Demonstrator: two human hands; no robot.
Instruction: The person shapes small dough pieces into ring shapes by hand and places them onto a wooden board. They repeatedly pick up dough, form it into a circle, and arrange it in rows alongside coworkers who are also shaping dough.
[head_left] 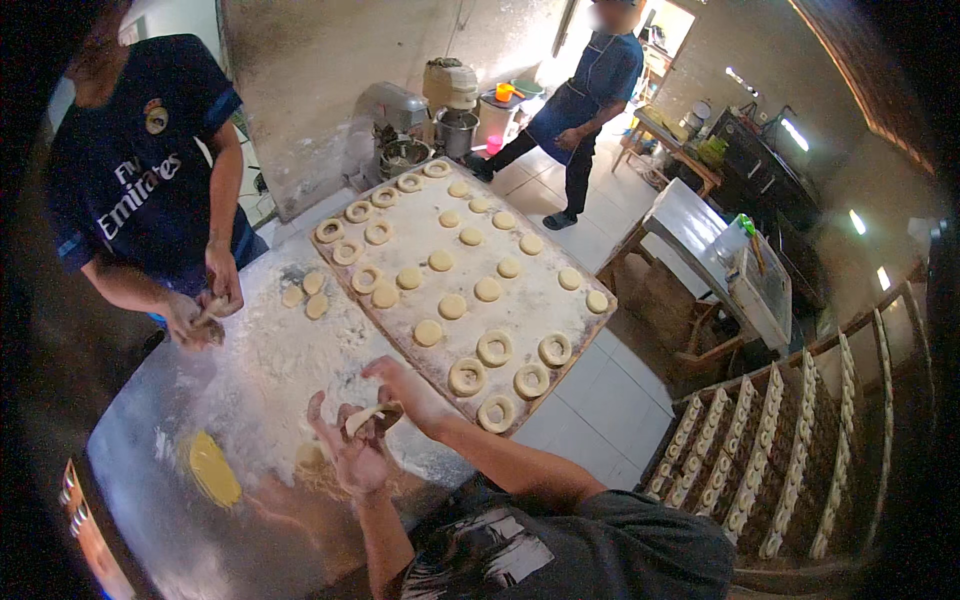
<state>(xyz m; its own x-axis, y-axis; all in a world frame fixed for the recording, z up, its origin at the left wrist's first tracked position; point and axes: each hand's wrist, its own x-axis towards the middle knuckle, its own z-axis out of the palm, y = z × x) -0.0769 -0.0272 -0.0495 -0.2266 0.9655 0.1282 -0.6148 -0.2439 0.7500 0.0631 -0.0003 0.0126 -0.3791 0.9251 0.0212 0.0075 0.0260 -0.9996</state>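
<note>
Over the floury tabletop, my left hand (360, 466) is turned palm up and its fingers curl around a pale piece of dough (368, 417). The dough shows nearly edge-on, so whether it has a hole cannot be told. My right hand (408, 396) is close above it, fingers stretched out to the left, and the dough's right end meets its underside. Just beyond lies a floured board (400, 320) bearing several dough rings (494, 348) along two ends and several flat dough rounds (452, 305) between them.
Across the metal table (140, 440), a co-worker's hands (205, 315) handle dough near several loose rounds (316, 305). A yellow patch (214, 470) lies at left. Another person (590, 100) stands beyond the board, near mixers (450, 95). Racks of dough rings (740, 460) stand right; a side table (690, 225) is behind.
</note>
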